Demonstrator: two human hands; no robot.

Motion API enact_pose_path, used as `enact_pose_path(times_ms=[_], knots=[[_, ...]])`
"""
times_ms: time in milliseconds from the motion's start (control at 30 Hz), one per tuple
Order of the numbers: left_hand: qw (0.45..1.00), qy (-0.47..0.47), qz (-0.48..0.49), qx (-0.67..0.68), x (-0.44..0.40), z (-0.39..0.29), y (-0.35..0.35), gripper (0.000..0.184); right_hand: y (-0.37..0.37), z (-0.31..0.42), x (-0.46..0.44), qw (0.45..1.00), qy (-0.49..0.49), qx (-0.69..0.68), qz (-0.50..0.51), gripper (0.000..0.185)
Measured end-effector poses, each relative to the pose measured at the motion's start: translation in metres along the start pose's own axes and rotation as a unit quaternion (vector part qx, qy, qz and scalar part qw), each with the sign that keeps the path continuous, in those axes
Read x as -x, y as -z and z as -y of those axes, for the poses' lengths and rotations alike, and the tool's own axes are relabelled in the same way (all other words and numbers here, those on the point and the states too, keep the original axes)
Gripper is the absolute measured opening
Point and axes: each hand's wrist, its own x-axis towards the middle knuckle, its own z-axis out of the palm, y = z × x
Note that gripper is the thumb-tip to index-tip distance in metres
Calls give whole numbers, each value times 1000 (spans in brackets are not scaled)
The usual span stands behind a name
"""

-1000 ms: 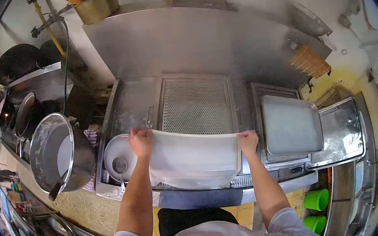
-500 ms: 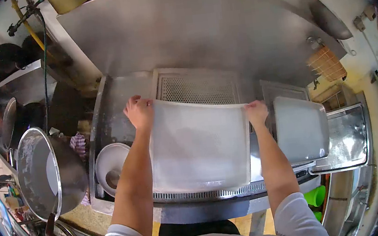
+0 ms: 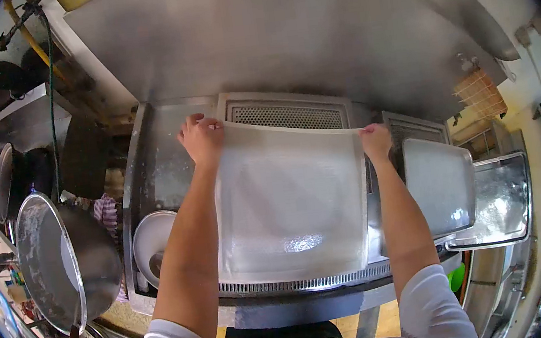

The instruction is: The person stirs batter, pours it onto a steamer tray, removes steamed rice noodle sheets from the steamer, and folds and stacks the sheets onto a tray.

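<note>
A white, slightly glossy sheet [image 3: 291,200] lies nearly flat over a perforated metal panel [image 3: 288,116], whose far strip still shows. My left hand [image 3: 202,139] pinches the sheet's far left corner, and my right hand [image 3: 376,141] pinches its far right corner. The near edge of the sheet rests by the slotted front strip [image 3: 297,285] of the steel counter. To the right of my right forearm is a pale rectangular tray [image 3: 442,183]. Left of my left forearm sits a round white dish [image 3: 152,239] with a small metal cup in it, partly hidden by that arm.
At the left stands a large metal pot [image 3: 97,255] with a handle in it, near a striped cloth [image 3: 106,214]. A shiny metal tray [image 3: 501,199] is at the far right. A steel backsplash [image 3: 282,34] rises behind, with a woven rack [image 3: 481,93] hanging at its right.
Both hands have moved away from my body toward the backsplash, still holding the sheet's far corners. The sheet, sagging before, is now spread out over more of the perforated panel. The view has shifted.
</note>
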Motion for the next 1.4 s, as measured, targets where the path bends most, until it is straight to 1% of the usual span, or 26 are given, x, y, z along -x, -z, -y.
enact_pose_path(times_ms=[67, 100, 167, 233, 267, 300, 367, 400, 500, 600, 667, 767, 867, 967, 1067, 1167, 1233, 1267, 1300, 1333, 1367, 1400], knots=[[999, 30, 32, 4, -3, -3, -1, 18, -9, -3, 2, 997, 46, 26, -62, 24], [999, 33, 29, 20, -2, -4, 0, 21, -8, -1, 4, 993, 69, 39, -93, 26], [998, 37, 19, 55, -4, -6, 3, 28, -8, 5, 15, 992, 110, 15, -52, 35], [995, 43, 20, 87, -7, -3, 6, 31, -3, 26, 30, 994, 78, -36, 72, 43], [993, 47, 20, 102, -9, -1, 7, 32, -2, 39, 36, 981, 24, -74, 175, 47], [992, 49, 20, 114, -9, -1, 10, 31, 2, 51, 43, 954, -30, -110, 276, 50], [989, 51, 21, 137, -9, 1, 16, 29, 17, 71, 55, 941, -57, -129, 306, 53], [990, 37, 26, 137, -9, 4, 17, 29, 23, 83, 60, 934, -70, -138, 322, 56], [992, -11, 42, 121, -7, 16, 20, 28, 26, 112, 81, 941, -71, -174, 281, 72], [991, -83, 72, 71, 0, 16, 24, 35, 8, 151, 108, 893, -42, -303, 331, 81], [985, -146, 95, 22, 4, 16, 27, 40, -5, 185, 118, 823, -56, -379, 420, 80], [975, -180, 123, -36, 7, 14, 30, 44, -26, 232, 132, 698, -61, -514, 495, 79], [967, -175, 172, -73, 5, 15, 36, 44, -48, 271, 136, 658, -90, -560, 496, 64], [962, -177, 192, -83, 1, 14, 41, 43, -70, 287, 128, 603, -81, -552, 570, 51], [951, -171, 239, -97, -5, 8, 53, 44, -73, 292, 137, 607, -92, -563, 554, 35], [945, -191, 239, -117, -5, 11, 52, 45, -68, 270, 183, 647, -123, -534, 530, 32], [943, -210, 219, -138, -5, 18, 39, 51, -41, 251, 237, 709, -38, -420, 565, 29], [941, -220, 209, -149, -5, 20, 35, 54, -38, 232, 279, 742, -43, -373, 556, 39], [939, -218, 222, -147, -7, 19, 37, 52, -25, 217, 315, 757, 11, -306, 578, 40], [937, -215, 235, -145, -8, 16, 39, 51, -7, 208, 344, 765, 63, -237, 595, 42], [934, -214, 249, -143, -7, 14, 42, 50, 16, 207, 367, 742, 39, -206, 637, 38], [938, -220, 235, -125, -5, 12, 46, 51, 33, 206, 382, 715, 12, -174, 677, 36]])
